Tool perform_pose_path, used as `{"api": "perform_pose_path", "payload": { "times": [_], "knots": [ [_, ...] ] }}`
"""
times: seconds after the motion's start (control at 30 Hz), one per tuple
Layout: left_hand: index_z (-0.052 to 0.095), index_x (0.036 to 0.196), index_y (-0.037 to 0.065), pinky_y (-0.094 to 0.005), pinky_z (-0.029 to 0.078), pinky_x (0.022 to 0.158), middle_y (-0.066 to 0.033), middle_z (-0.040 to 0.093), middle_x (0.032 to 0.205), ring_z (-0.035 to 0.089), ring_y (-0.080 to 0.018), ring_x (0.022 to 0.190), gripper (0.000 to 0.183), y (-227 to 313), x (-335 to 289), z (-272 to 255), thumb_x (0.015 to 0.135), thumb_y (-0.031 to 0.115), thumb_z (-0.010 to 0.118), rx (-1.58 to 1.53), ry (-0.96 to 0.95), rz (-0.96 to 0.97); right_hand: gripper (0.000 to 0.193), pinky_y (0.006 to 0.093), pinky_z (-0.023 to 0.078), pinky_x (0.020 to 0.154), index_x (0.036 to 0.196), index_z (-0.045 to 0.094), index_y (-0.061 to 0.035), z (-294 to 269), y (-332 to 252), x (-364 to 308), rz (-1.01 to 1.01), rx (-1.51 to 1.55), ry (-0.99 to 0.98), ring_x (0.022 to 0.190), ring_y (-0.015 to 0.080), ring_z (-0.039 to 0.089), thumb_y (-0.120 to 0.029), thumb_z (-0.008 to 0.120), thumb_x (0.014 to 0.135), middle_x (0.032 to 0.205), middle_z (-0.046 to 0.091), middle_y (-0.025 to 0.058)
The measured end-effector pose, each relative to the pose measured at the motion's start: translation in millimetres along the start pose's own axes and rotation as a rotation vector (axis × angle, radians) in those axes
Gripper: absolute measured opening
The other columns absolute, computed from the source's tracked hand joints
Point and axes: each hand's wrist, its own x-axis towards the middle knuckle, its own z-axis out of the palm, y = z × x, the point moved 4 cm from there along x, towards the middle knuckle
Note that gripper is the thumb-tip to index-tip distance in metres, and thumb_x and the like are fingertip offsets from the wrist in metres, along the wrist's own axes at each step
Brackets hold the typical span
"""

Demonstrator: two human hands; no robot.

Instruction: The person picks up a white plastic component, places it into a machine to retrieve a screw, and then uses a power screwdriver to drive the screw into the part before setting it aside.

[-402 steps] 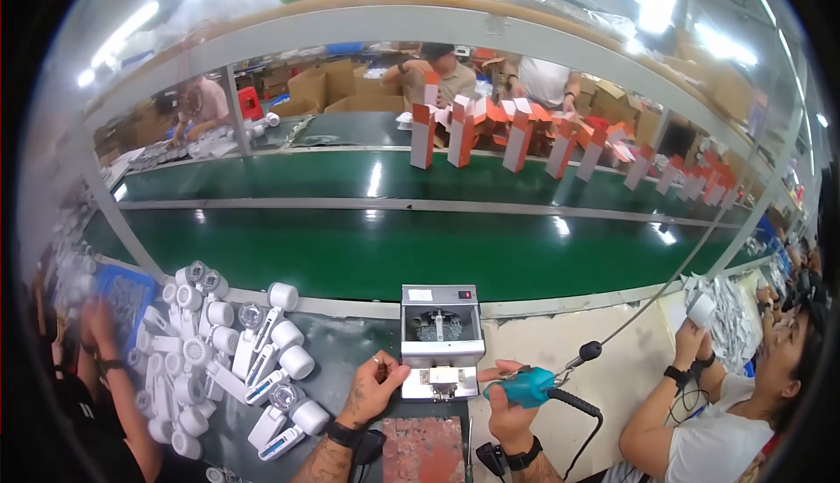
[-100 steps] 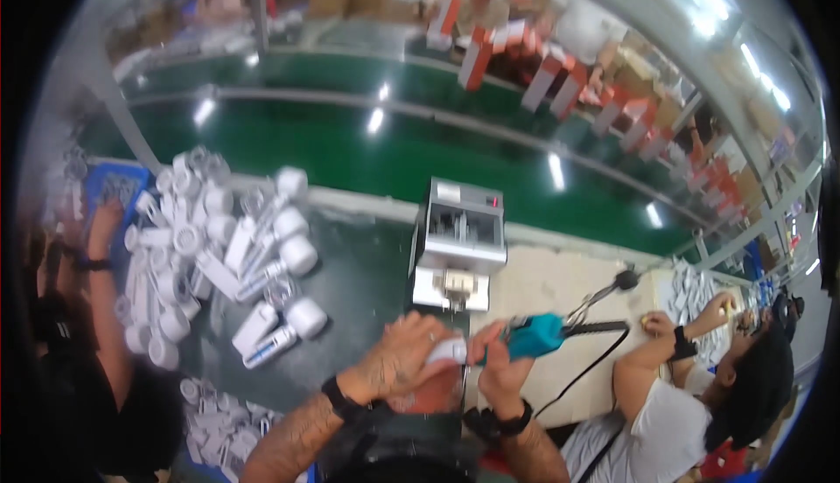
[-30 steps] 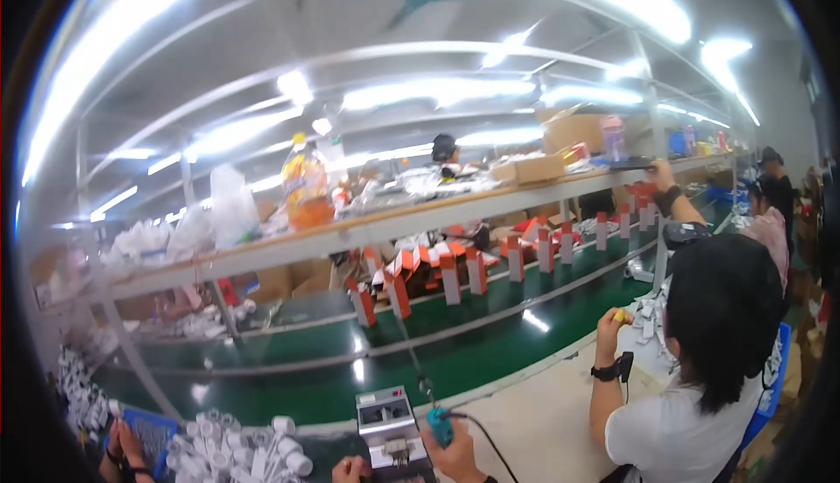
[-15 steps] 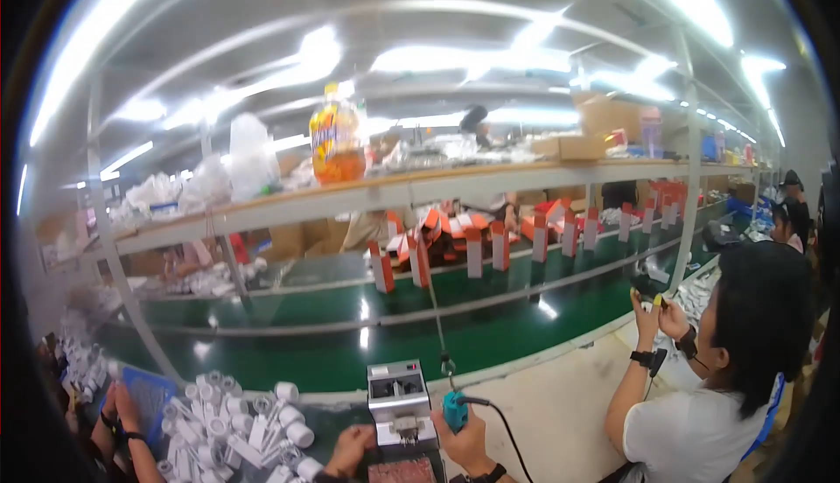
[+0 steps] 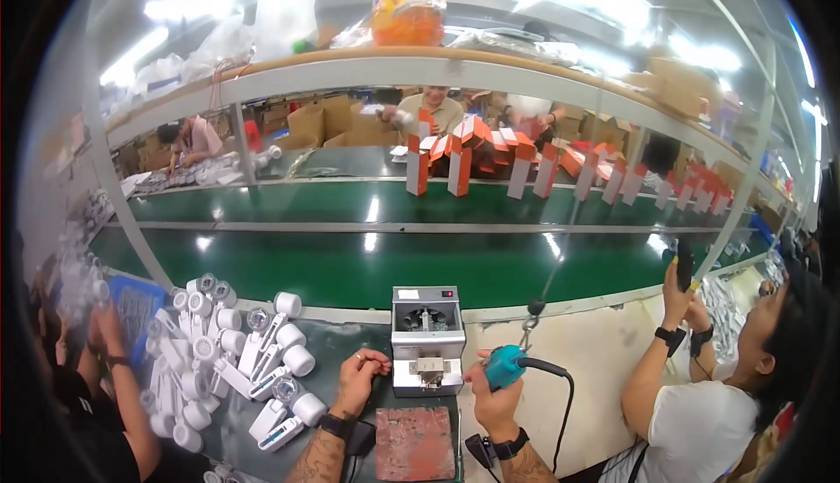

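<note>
A small grey screw feeder (image 5: 429, 324) stands on the bench in front of me, small metal pieces in its upper tray. My left hand (image 5: 360, 380) is at its left side, thumb and fingertips pinched together; what they hold, if anything, is too small to make out. On the feeder's right, my right hand (image 5: 495, 400) is wrapped round a teal electric screwdriver (image 5: 506, 367), which hangs from a cord and has a black cable. Its tip is hidden. Between my forearms lies a worn reddish block (image 5: 415, 444).
White long-handled parts with round heads (image 5: 206, 352) are piled at left, near a blue basket (image 5: 140, 308). Beyond runs a green conveyor (image 5: 306, 260), with orange-and-white boxes (image 5: 459, 168) on its far side. A shelf (image 5: 350, 72) spans above. Co-workers sit left and right (image 5: 700, 422).
My view has tilted down, so the bench, feeder and both hands show more fully. The screwdriver stays in my right hand; my left hand is still beside the feeder.
</note>
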Motion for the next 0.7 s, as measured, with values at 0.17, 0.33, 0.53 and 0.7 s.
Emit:
{"api": "perform_pose_path", "payload": {
  "times": [0.17,0.33,0.53,0.7],
  "knots": [
    [0.061,0.097,-0.002,-0.0256,0.049,0.075,-0.0066,0.064,0.087,0.060,-0.0136,0.080,0.012,-1.4,-5.9,2.0,0.095,0.002,0.050,0.061,-0.015,-0.032,0.029,0.0273,0.051,0.065,0.114,0.053,0.0054,1.6,-0.5,-5.7,-0.009,0.007,-0.004,0.067,0.0141,0.064,-0.008,0.066,0.092,0.071,0.058,0.0033],
    [0.060,0.100,-0.001,-0.0253,0.048,0.076,-0.0058,0.063,0.086,0.059,-0.0130,0.080,0.012,2.2,-9.6,8.8,0.098,0.005,0.050,0.120,-0.022,-0.029,0.032,0.0287,0.052,0.067,0.116,0.051,0.0050,-1.9,-1.7,-8.1,-0.023,-0.013,-0.007,0.069,0.0154,0.064,-0.011,0.066,0.093,0.073,0.059,0.0048],
    [0.059,0.101,0.001,-0.0243,0.046,0.075,-0.0035,0.062,0.086,0.058,-0.0113,0.080,0.011,1.2,-5.2,8.5,0.100,0.009,0.051,0.120,-0.022,0.007,0.032,0.0310,0.052,0.072,0.117,0.050,0.0049,-3.4,13.0,-4.5,-0.027,0.021,-0.061,0.074,0.0167,0.064,-0.009,0.066,0.093,0.079,0.062,0.0076],
    [0.059,0.102,0.001,-0.0237,0.045,0.075,-0.0034,0.062,0.086,0.057,-0.0103,0.079,0.016,14.0,-5.4,15.0,0.102,0.014,0.050,0.143,-0.037,0.049,0.032,0.0313,0.052,0.071,0.117,0.049,0.0045,0.0,3.7,-1.7,-0.056,0.023,-0.057,0.074,0.0169,0.064,-0.009,0.065,0.093,0.079,0.062,0.0085]
  ]
}}
